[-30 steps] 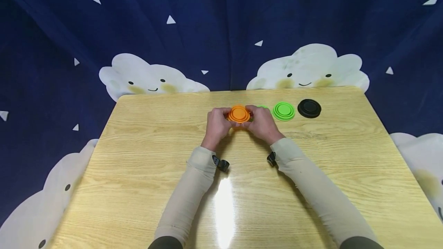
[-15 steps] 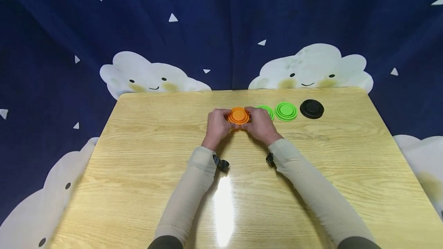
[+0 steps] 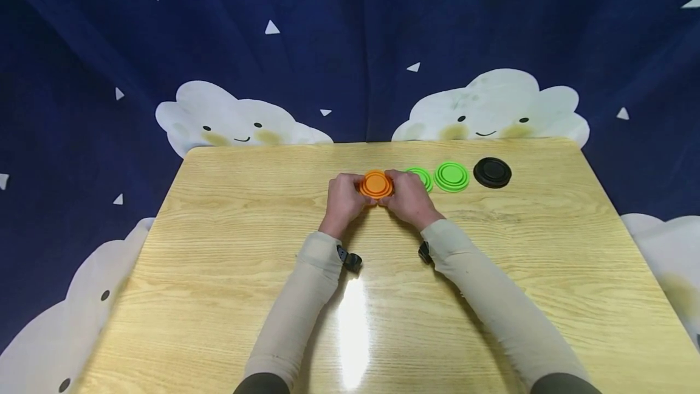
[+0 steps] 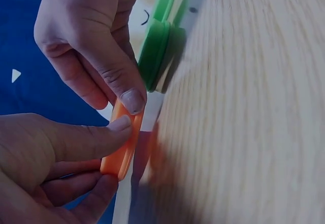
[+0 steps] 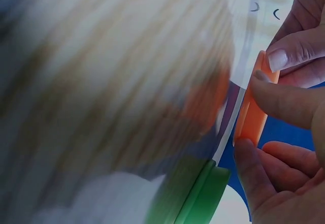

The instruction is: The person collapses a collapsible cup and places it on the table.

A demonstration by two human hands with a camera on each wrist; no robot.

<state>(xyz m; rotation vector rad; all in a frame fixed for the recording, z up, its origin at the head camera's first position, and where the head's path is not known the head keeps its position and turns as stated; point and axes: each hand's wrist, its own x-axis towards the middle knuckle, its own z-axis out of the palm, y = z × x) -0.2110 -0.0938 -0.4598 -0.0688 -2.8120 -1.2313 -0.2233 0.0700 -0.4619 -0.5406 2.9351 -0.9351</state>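
An orange collapsible cup [image 3: 375,184], folded into a flat ringed disc, is held between both hands near the back of the table. My left hand [image 3: 343,200] grips its left edge, thumb on the near side and fingers curled round the rim. On the opposite edge, my right hand [image 3: 411,200] pinches it the same way. Both thumbs meet along the orange side wall [image 4: 120,155] in the left wrist view. A green folded cup [image 3: 421,179] lies just right of my right hand, which partly covers it.
A second green folded cup [image 3: 451,176] and a black one [image 3: 493,172] continue the row to the right on the wooden table [image 3: 246,230]. Behind the table's back edge hangs a dark blue curtain [image 3: 306,65] printed with clouds.
Both hands have shifted slightly toward me with the orange cup. More of the green cup beside my right hand shows now. Both hands keep their hold.
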